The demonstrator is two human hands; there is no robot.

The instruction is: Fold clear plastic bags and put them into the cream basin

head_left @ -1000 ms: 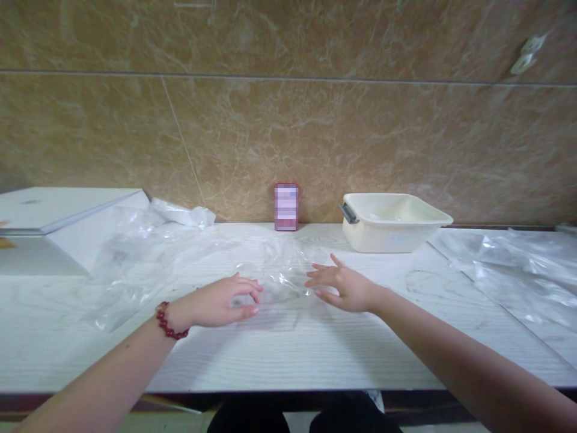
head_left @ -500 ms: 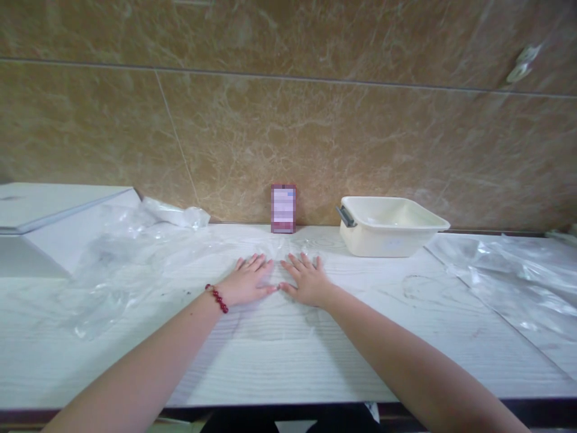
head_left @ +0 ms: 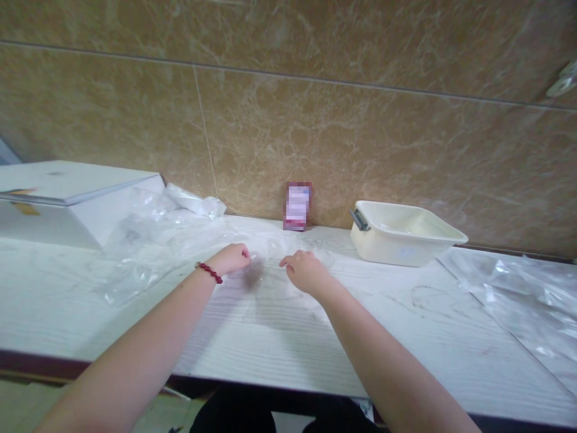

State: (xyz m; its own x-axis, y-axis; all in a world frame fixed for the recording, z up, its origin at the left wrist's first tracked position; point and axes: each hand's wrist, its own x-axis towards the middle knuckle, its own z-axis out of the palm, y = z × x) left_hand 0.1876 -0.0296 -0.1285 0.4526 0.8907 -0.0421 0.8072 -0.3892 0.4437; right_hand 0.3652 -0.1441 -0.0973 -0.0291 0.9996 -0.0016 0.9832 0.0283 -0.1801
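Observation:
A thin, see-through plastic bag [head_left: 273, 248] lies on the white wood-grain table [head_left: 252, 349] between and beyond my hands; its outline is hard to make out. My left hand [head_left: 231, 258], with a dark red bead bracelet [head_left: 210, 272] at the wrist, is raised a little over its left side. Its fingers are closed in a pinch, and clear plastic shows at the fingertips. On the other side, my right hand [head_left: 306, 270] is curled over the plastic with its index finger bent towards the left. What sits under those fingers is hidden.
A white box [head_left: 85, 198] stands at the left, with crumpled clear plastic [head_left: 148, 240] beside it. Against the tiled wall leans a blurred phone [head_left: 297, 207]. A cream tub [head_left: 406, 237] with a grey clip is right of it. More clear plastic [head_left: 527, 288] covers the right side.
Both hands lay flat with fingers spread; now their fingers are curled in. My left hand has lifted and drawn away from the right one. The view has shifted and tilted slightly.

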